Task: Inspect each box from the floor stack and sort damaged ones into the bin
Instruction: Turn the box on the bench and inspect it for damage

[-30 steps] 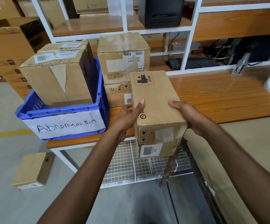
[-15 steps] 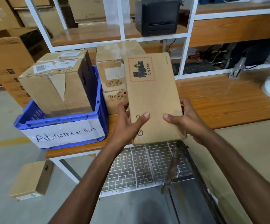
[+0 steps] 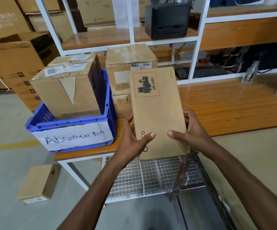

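One flat brown cardboard box [image 3: 156, 113] is clamped at its lower sides by the left grip [image 3: 132, 138] and right grip [image 3: 190, 131], thumbs on its face, over the wooden worktop's [image 3: 234, 105] front edge. Two taped boxes [image 3: 68, 90] are held in one blue plastic bin [image 3: 71, 123]. Two stacked cartons [image 3: 131, 55] are set just beside it, and one small carton [image 3: 38, 183] is left on the concrete floor [image 3: 4, 130].

You held the box [image 3: 157, 117] between your left grip [image 3: 131, 140] and right grip [image 3: 192, 135], over the counter's [image 3: 234, 105] front edge. On the counter to the box's left sat the bin [image 3: 71, 127], with two binned cartons [image 3: 64, 92] in it, one behind the other. Just behind the box stood a stacked pair [image 3: 127, 63]. A floor carton [image 3: 38, 183] lay below and left of the bin.
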A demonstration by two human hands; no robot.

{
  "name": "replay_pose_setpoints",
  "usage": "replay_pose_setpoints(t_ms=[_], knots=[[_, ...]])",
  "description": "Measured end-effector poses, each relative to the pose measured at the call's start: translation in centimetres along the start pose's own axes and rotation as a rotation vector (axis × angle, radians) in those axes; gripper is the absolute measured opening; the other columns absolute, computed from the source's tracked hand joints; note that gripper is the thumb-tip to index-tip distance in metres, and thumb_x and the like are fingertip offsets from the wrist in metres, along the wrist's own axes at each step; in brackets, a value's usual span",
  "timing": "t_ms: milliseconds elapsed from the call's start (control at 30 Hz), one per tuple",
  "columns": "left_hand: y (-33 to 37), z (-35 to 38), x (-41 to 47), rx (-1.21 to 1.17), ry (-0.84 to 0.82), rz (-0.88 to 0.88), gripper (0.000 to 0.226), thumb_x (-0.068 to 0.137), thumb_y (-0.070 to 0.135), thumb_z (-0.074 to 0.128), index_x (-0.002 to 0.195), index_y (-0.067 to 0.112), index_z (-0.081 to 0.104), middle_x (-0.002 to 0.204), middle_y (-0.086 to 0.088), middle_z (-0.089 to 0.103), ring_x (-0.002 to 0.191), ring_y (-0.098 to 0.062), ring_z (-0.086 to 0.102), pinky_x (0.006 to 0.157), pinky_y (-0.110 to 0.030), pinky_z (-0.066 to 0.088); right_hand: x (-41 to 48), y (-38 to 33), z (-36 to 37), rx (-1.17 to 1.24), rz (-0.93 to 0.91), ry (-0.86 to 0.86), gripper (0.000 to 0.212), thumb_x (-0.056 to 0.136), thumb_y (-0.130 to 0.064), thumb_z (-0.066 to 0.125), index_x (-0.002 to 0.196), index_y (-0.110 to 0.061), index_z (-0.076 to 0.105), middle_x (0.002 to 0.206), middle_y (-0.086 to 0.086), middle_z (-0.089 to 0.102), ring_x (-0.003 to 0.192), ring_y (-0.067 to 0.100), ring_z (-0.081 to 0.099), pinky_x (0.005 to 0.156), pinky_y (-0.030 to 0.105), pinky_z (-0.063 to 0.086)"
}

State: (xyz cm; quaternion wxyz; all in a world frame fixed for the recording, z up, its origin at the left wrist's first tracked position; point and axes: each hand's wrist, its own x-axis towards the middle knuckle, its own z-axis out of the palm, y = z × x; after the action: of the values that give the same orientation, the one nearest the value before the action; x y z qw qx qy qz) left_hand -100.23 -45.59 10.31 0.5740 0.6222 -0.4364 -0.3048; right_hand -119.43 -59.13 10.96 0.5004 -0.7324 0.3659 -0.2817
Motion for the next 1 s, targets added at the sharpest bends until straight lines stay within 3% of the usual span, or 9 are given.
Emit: replay_pose_setpoints(t_ms=[100,167,333,467,567,733,800,933,1000], knots=[[-0.6,-0.2,-0.3,0.01,0.029,0.044,0.089,0.085,0.022,0.087,0.149,0.028,0.027,0.143,0.021,0.052,0.129,0.002,0.058,0.101,-0.03,0.057,-0.4,0.0,0.0,0.001,-0.06,0.021,0.084,0.075,-0.032,0.092,0.138,-0.03,0.037,0.132,-0.012,0.063,0.118,0.005,0.064,0.093,0.032,0.057],[-1.0,-0.4,-0.6,0.022,0.03,0.064,0.094,0.083,0.026,0.089,0.152,0.031,0.024,0.147,0.019,0.051,0.133,-0.001,0.057,0.106,-0.033,0.055,-0.7,0.0,0.2,0.014,-0.085,0.03,0.085,0.072,-0.034,0.091,0.138,-0.03,0.037,0.134,-0.011,0.063,0.12,0.003,0.064,0.093,0.03,0.057],[-0.9,0.0,-1.5,0.009,0.031,0.108,0.099,0.08,0.022,0.091,0.152,0.039,0.024,0.151,0.011,0.051,0.134,-0.004,0.057,0.107,-0.034,0.055,-1.9,0.0,0.0,0.055,-0.118,0.053,0.089,0.067,-0.032,0.092,0.14,-0.026,0.041,0.136,-0.008,0.065,0.122,0.004,0.065,0.094,0.032,0.06],[0.3,-0.2,-0.5,0.045,0.047,0.202,0.101,0.081,0.023,0.091,0.151,0.043,0.021,0.159,0.006,0.043,0.141,-0.004,0.051,0.111,-0.027,0.05,-1.8,-1.1,-0.7,0.109,-0.192,0.096,0.087,0.07,-0.023,0.089,0.14,-0.021,0.039,0.135,-0.007,0.063,0.121,0.004,0.064,0.092,0.023,0.058],[0.0,-0.6,0.5,0.064,0.021,0.207,0.107,0.081,0.026,0.091,0.157,0.04,0.017,0.162,0.007,0.038,0.143,-0.003,0.047,0.114,-0.031,0.048,-0.6,-0.5,-0.6,0.054,-0.195,0.108,0.091,0.072,-0.022,0.094,0.142,-0.023,0.035,0.141,-0.006,0.059,0.127,0.005,0.06,0.101,0.03,0.056],[-2.3,-0.8,0.8,0.135,-0.016,0.217,0.114,0.082,0.024,0.09,0.164,0.034,0.012,0.154,0.038,0.028,0.144,0.001,0.043,0.107,-0.015,0.047,0.2,1.9,1.0,-0.061,-0.139,0.099,0.093,0.071,-0.017,0.098,0.14,-0.028,0.037,0.137,-0.014,0.058,0.128,0.003,0.057,0.109,0.045,0.053],[-2.9,-0.9,0.9,0.169,-0.027,0.225,0.116,0.082,0.026,0.091,0.164,0.037,0.011,0.154,0.034,0.027,0.146,-0.003,0.041,0.106,-0.016,0.048,0.0,2.4,1.2,-0.109,-0.11,0.097,0.096,0.068,-0.016,0.099,0.137,-0.031,0.035,0.132,-0.023,0.055,0.124,-0.003,0.055,0.109,0.044,0.053],[-1.5,-1.3,1.3,0.136,0.015,0.207,0.098,0.082,0.055,0.085,0.155,0.045,0.02,0.157,0.015,0.034,0.142,-0.002,0.046,0.113,-0.036,0.051,0.1,1.0,0.6,-0.131,-0.115,0.056,0.112,0.068,-0.045,0.098,0.148,-0.042,0.02,0.133,-0.027,0.05,0.122,0.002,0.058,0.1,0.041,0.057],[0.8,-1.1,2.0,0.104,0.035,0.253,0.094,0.088,0.056,0.077,0.158,0.04,0.017,0.152,0.029,0.042,0.139,0.003,0.049,0.113,-0.029,0.05,0.4,-1.1,0.5,-0.066,-0.156,0.066,0.111,0.077,-0.061,0.085,0.156,-0.045,0.009,0.133,-0.027,0.052,0.118,-0.003,0.06,0.093,0.034,0.058]])
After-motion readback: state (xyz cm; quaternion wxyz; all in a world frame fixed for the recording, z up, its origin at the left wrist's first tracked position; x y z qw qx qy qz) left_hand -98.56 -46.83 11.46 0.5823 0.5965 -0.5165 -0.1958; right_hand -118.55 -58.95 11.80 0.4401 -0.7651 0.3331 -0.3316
